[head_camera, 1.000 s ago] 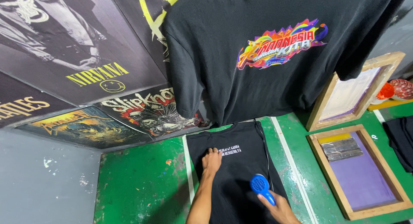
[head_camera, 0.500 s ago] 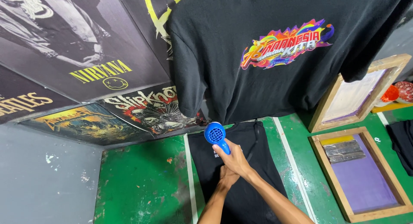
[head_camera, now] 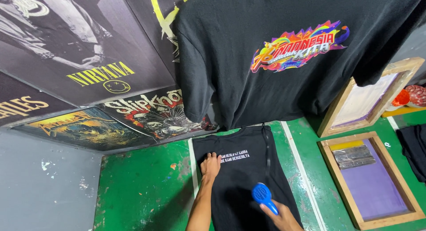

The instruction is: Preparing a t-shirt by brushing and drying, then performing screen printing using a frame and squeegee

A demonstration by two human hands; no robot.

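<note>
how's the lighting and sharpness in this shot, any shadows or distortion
Head view: even, bright light; a soft shadow lies on the black t-shirt between the left hand and the blue hair dryer; wide-angle lens tilts the wall posters; everything is sharp, no glare.

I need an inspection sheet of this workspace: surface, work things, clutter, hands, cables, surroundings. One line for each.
Surface: green table, paint worn in spots.
Work things: black shirt lying flat, white print near its top; blue dryer.
Clutter: two wooden screen frames at right, one leaning.
Hands: left hand flat on the shirt; right hand holds the dryer over it.
Cables: black cord across the shirt.
Surroundings: hanging black shirt with colourful print; band posters on the wall.
</note>
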